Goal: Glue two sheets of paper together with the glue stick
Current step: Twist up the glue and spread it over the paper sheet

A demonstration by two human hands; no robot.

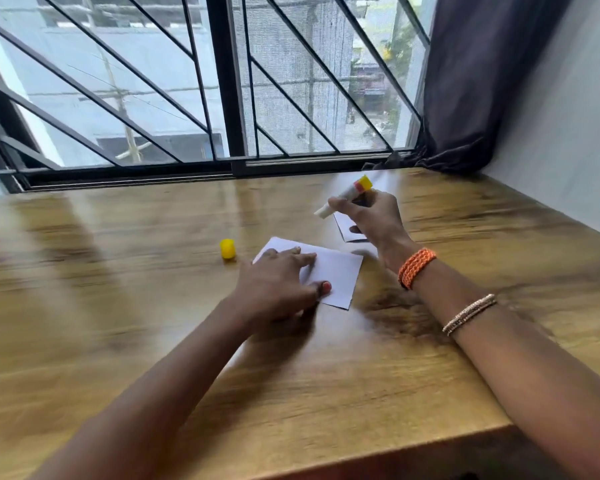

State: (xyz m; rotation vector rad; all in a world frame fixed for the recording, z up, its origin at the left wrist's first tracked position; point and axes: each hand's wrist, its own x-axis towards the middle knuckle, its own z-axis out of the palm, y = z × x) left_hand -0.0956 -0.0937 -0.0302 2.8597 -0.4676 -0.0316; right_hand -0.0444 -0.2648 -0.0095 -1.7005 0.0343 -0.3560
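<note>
Right grip (pixel 368 216) is closed around the glue stick (pixel 343 195), which it holds up in the air, tilted, with the open white end down and toward the left and the yellow and red base up behind the fingers. Left grip (pixel 278 278) holds nothing; it is spread flat and presses the near paper (pixel 333 271) onto the table (pixel 118 271). The yellow cap (pixel 228 249) stands on the table just to the left of the left grip. The second paper (pixel 349 228) lies directly under the right grip, a little beyond the near paper.

The step now, I judge, is to bring the stick down on the near paper and spread glue. To do it well, the left grip should keep pressing so the paper does not slide, and the strokes should go away from these fingers, out to the free edges and corners, with light pressure so the sheet does not wrinkle.

Some things are hard to see. The right grip covers most of the second paper, so its size and exact position are not clear. The picture is blurred, so I cannot tell how far the glue is turned out, or if the near paper already has glue on it.
</note>
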